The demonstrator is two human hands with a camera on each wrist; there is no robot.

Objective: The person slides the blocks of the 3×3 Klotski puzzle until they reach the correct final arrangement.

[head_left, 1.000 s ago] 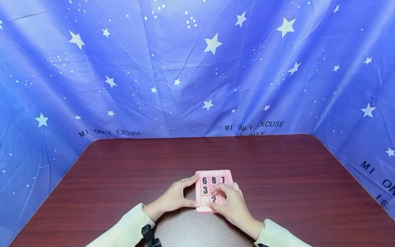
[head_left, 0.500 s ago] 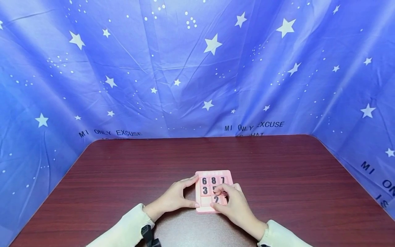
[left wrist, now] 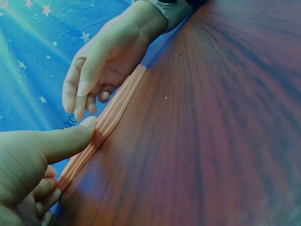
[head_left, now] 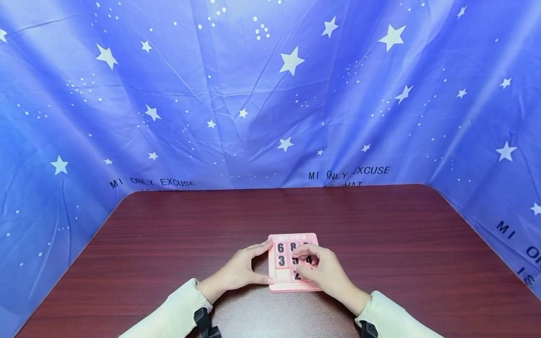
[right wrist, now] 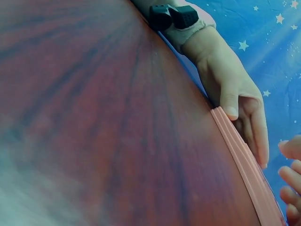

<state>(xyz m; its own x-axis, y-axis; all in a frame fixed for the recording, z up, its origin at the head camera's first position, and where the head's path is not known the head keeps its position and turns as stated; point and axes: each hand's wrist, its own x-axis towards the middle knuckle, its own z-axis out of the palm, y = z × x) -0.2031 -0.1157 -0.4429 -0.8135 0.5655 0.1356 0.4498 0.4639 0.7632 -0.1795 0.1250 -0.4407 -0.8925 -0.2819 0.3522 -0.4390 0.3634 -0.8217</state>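
Observation:
A pink sliding number puzzle (head_left: 282,277) lies flat on the dark red table (head_left: 380,244), with tiles 6, 8, 3, 5 and 4 showing. My left hand (head_left: 247,268) pinches its left edge between index finger and thumb; that thumb (left wrist: 70,139) presses the ribbed side (left wrist: 113,117). My right hand (head_left: 323,272) arches over the right part of the puzzle with its fingertips down on the middle tiles. It hides the top right tile and part of the bottom row. In the right wrist view I see the ribbed puzzle edge (right wrist: 240,155), my left hand (right wrist: 230,89) and my right hand's fingertips (right wrist: 291,179).
Blue starred cloth (head_left: 270,94) walls in the table at the back and on both sides. Bare tabletop surrounds the puzzle. Cream sleeves (head_left: 169,312) reach in from the near edge, and a dark wrist strap (right wrist: 171,16) sits on the left wrist.
My right hand's fingers have shifted toward the far side of the puzzle, now hiding the 7 and uncovering the 4. The left hand and the puzzle frame have stayed put.

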